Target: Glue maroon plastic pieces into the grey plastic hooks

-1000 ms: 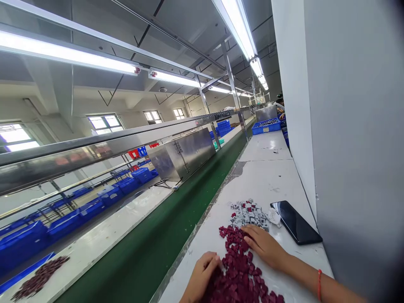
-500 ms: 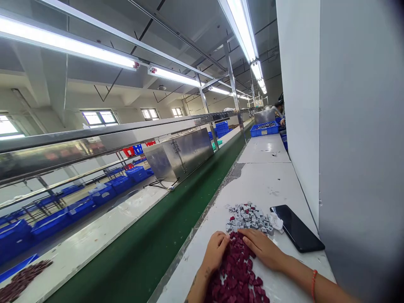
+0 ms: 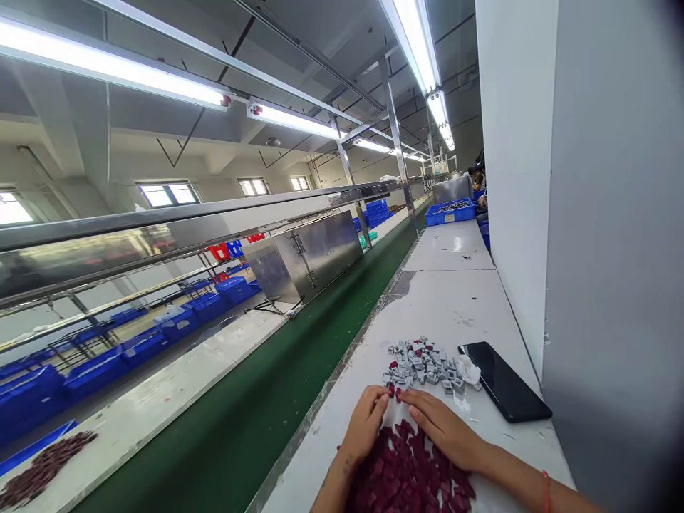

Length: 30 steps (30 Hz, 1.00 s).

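- Bright, cool light from overhead tubes [image 3: 112, 64], their cores blown out white.
- Windows [image 3: 169, 193] glare, their panes washed out.
- Ceiling [image 3: 315, 43] dim grey.
- Streaky reflections along the steel rail [image 3: 160, 242].
- Wall [image 3: 614, 214] shades darker low down, near the table [image 3: 443, 306].
- Right-hand corners blurred and black.
- Wide-angle stretch toward the edges.
- Maroon pieces [image 3: 398, 474] soft at the bottom, dark, outlines merging.

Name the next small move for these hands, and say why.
Probably draw the left hand and right hand back together: a few stray dark red pieces lie between them, near the grey pieces, apart from the main dark red pile.
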### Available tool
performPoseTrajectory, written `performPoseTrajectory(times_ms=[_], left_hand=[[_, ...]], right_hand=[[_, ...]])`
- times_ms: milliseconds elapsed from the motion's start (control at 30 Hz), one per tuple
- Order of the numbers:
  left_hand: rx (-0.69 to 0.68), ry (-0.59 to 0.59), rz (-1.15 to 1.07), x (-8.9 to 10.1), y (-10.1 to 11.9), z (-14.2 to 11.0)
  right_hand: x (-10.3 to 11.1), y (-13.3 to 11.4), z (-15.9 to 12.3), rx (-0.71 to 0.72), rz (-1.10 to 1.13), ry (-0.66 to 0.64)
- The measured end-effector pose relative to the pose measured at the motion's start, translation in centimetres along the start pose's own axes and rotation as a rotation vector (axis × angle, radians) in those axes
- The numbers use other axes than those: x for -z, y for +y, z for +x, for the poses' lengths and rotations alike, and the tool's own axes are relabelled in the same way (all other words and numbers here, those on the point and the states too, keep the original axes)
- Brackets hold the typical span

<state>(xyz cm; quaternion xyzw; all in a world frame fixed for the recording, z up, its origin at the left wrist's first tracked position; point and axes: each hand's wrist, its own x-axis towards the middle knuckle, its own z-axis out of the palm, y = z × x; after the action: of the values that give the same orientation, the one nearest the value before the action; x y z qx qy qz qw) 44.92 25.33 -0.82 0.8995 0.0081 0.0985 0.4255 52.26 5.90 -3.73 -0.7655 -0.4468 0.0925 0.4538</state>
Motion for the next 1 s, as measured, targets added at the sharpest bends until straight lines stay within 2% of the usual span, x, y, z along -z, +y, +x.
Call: performPoseTrajectory(times_ms=[100,200,433,567,667,733,867,933,1000], left_hand=[[-0.022,-0.014,-0.024,-0.8,0.1,1.5],[-0.027,-0.038,-0.048,-0.9,0.5,1.4],[0.006,-0.189,-0.098,1.6,2.3,-4.0],[0.059,-0.212,-0.099,2.2,3.6,-6.8],[0.083,-0.231,-0.084,3.0,4.3,-8.1],[0.092,-0.214,-0.056,4.1,4.1,-8.4],[0.140,-0.062,0.027,6.6,2.2,-8.5],[0.169,-0.021,0.037,6.9,1.2,-8.7],[0.174,-0.024,0.018,6.3,0.8,-9.3]], right_hand=[[-0.4,0.6,2.1,0.012,0.002,0.025],[-0.9,0.3,2.5,0.020,0.009,0.022],[-1.6,-2.5,-1.9,-0.013,0.112,-0.058],[-2.8,-4.2,-3.6,-0.072,0.146,-0.072],[-3.4,-5.0,-4.6,-0.092,0.175,-0.074],[-2.9,-5.0,-5.2,-0.103,0.189,-0.065],[-0.4,-3.1,-5.1,-0.136,0.178,-0.010],[0.4,-1.9,-4.0,-0.130,0.154,-0.016],[0.4,-1.4,-2.5,-0.089,0.132,-0.065]])
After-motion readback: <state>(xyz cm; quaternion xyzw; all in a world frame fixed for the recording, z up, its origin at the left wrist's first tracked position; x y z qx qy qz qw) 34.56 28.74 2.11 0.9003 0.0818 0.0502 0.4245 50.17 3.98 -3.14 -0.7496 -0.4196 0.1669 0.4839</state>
